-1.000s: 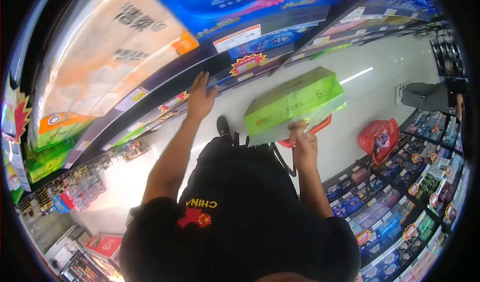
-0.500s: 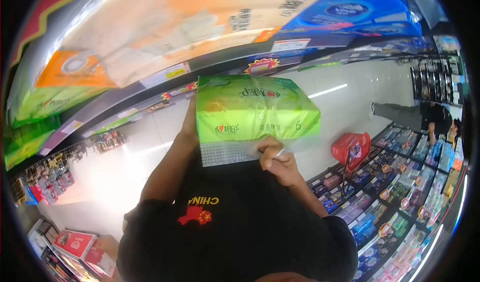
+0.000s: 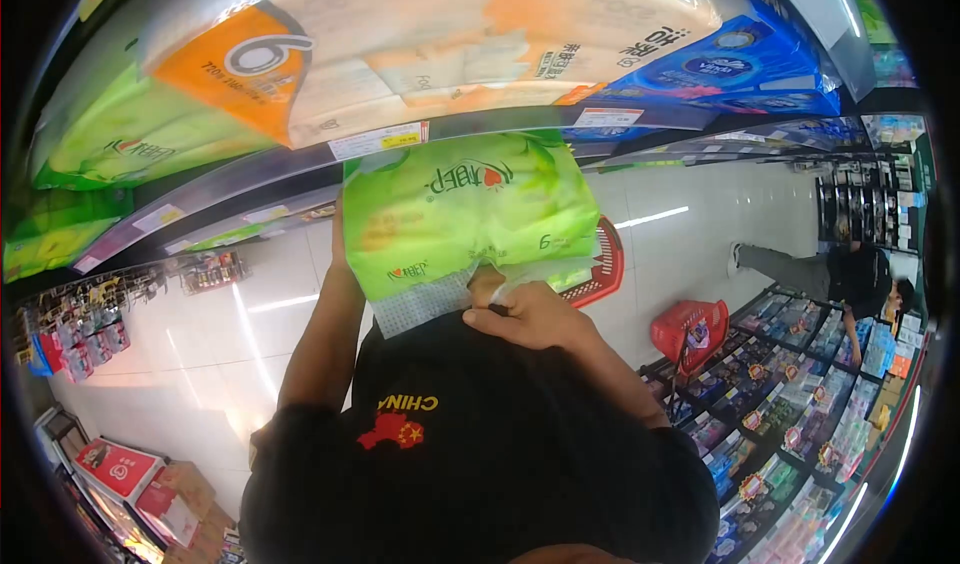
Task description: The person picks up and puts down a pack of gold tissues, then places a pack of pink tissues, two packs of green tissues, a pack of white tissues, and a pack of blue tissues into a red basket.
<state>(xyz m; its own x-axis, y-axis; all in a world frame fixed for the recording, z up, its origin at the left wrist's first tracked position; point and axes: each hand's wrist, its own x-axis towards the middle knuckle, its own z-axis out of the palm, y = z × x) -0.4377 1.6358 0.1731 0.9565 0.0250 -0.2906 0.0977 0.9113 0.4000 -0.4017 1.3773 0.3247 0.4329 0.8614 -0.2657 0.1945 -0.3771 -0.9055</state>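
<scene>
A green plastic-wrapped multipack of tissues (image 3: 470, 199) is held in front of my chest, below the shelf edge. My left hand (image 3: 338, 239) supports its left side, with the fingers hidden behind the pack. My right hand (image 3: 525, 311) is curled at the near edge, gripping the clear dotted end of the wrap (image 3: 425, 304). A ring shows on one of its fingers.
Above the pack, a shelf carries orange-and-cream tissue packs (image 3: 430, 54), green packs (image 3: 130, 149) and blue packs (image 3: 715, 69). A red basket (image 3: 604, 269) shows behind the pack, another red basket (image 3: 690, 334) to the right. Someone in dark clothes (image 3: 850, 274) stands by the low display (image 3: 790, 384).
The tissue pack has shifted left and tilted, showing more of its printed top. My right hand has moved left along the wrap's edge. A red basket has come into view behind it.
</scene>
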